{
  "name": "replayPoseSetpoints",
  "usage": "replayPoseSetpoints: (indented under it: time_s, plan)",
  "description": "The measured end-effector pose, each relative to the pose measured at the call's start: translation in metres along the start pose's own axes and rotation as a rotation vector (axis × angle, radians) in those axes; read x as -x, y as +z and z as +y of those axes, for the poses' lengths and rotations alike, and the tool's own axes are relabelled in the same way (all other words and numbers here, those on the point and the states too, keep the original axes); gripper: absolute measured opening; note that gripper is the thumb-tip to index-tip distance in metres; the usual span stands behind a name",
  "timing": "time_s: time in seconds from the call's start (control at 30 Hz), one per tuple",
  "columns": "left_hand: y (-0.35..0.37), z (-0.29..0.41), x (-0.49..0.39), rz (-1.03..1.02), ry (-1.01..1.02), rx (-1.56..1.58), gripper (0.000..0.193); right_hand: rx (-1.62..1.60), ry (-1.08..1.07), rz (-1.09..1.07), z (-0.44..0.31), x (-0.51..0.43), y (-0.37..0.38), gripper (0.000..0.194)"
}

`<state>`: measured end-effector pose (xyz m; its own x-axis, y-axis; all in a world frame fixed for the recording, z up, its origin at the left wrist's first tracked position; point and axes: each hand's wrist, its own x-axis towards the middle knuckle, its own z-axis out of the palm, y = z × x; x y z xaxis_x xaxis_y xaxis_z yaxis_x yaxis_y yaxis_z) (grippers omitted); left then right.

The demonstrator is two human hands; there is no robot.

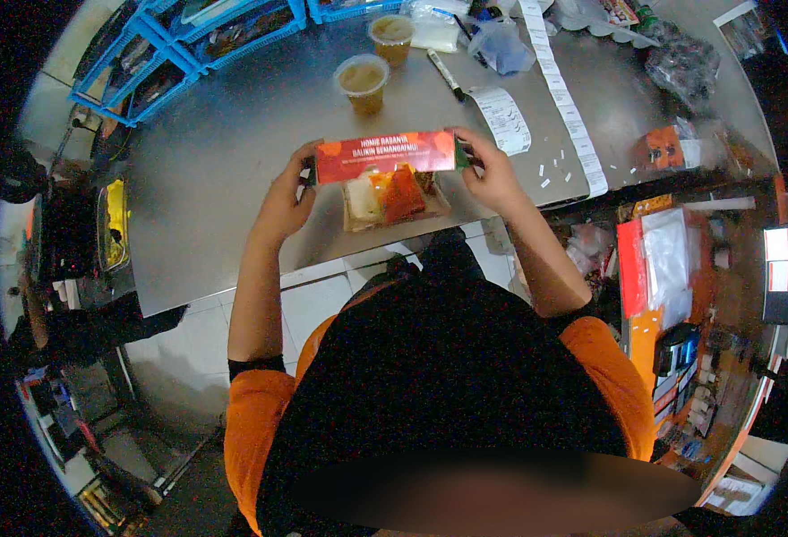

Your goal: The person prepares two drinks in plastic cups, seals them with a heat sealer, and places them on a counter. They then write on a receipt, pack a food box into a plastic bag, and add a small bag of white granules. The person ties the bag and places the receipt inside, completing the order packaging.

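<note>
Both of my hands grip a red printed cardboard box or sleeve (386, 158) by its two ends, just above the steel table (219, 181). My left hand (292, 194) pinches the left end, thumb below and fingers behind. At the dark green right end, my right hand (491, 173) curls its fingers around the edge. Directly under the cardboard's near side shows a clear plastic food pack (360, 227) with white food, perhaps rice, and an orange-red portion. Its far part is hidden by the cardboard, and I cannot tell whether the two are joined.
Beyond the cardboard stand two lidded cups of brownish drink (362, 84). A marker pen (445, 74), a printed receipt (503, 121) and a long label strip (562, 101) lie to their right. Blue plastic crates (196, 64) fill the far left; an orange box (662, 148) sits at right.
</note>
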<state>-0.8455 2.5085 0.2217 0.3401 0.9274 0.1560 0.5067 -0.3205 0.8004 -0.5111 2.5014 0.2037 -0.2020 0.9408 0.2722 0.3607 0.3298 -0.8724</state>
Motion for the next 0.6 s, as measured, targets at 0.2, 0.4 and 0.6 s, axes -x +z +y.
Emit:
replayPoseSetpoints:
  time_s: [0.2,0.4,0.6]
  plan:
    - [0.033,-0.035,0.035,0.027,0.162,-0.138,0.061,0.33,-0.23,-0.064,0.03,0.026,0.007,0.052]
    - [0.068,-0.055,0.061,-0.028,0.272,-0.309,0.053,0.498,-0.278,-0.155,0.036,0.059,0.019,0.044]
    - [0.074,-0.049,0.052,0.17,-0.068,0.497,0.057,0.168,-0.048,0.01,0.044,0.063,0.032,0.024]
